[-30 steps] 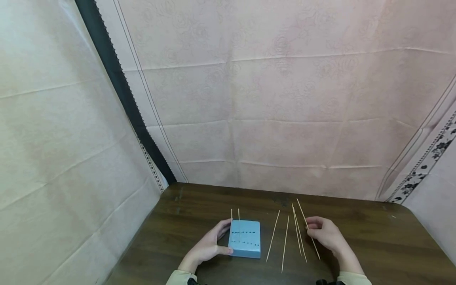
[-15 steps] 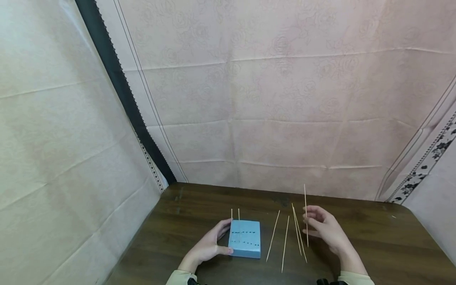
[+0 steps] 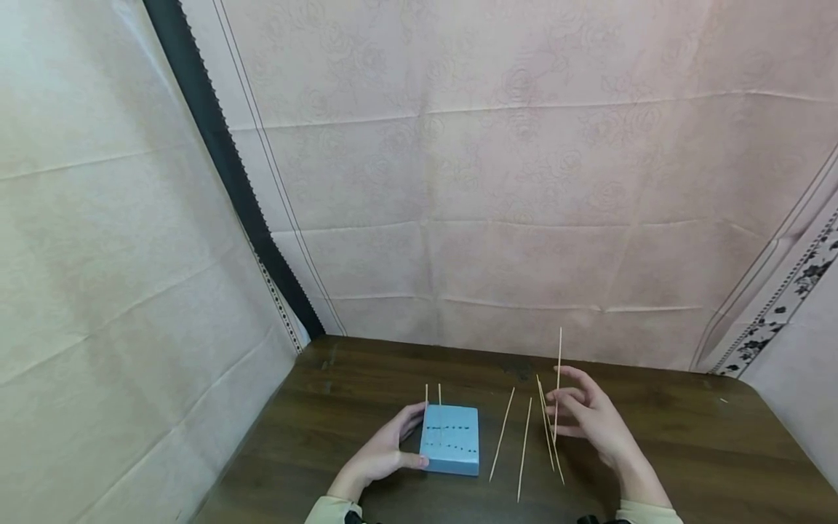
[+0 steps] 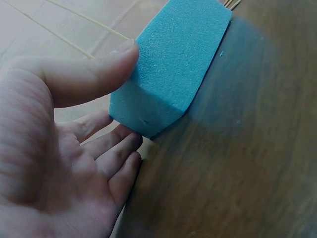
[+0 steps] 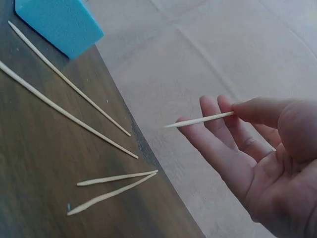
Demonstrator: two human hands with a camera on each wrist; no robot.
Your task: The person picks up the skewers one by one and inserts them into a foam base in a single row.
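Observation:
My left hand [image 3: 386, 451] grips a light-blue foam block [image 3: 450, 466] at its left side, thumb at the near corner and fingers behind. Rows of dark marks run across the block's top, and two thin wooden skewers [image 3: 440, 397] stand up from its left part. In the left wrist view the thumb [image 4: 99, 74] presses against the blue foam [image 4: 183, 49]. My right hand [image 3: 599, 422] pinches another skewer [image 3: 559, 353], held nearly upright above the table. The right wrist view shows its pointed end [image 5: 198, 120] past the thumb, the other fingers spread.
Several loose skewers [image 3: 525, 450] lie on the dark wooden table [image 3: 366, 371] between the block and my right hand, two of them meeting at their far ends. Pale cloth [image 3: 524, 255] hangs behind the table and on both sides.
My right hand has lifted the skewer off the table, turned it upright and moved it slightly left. The left hand and the block stay put.

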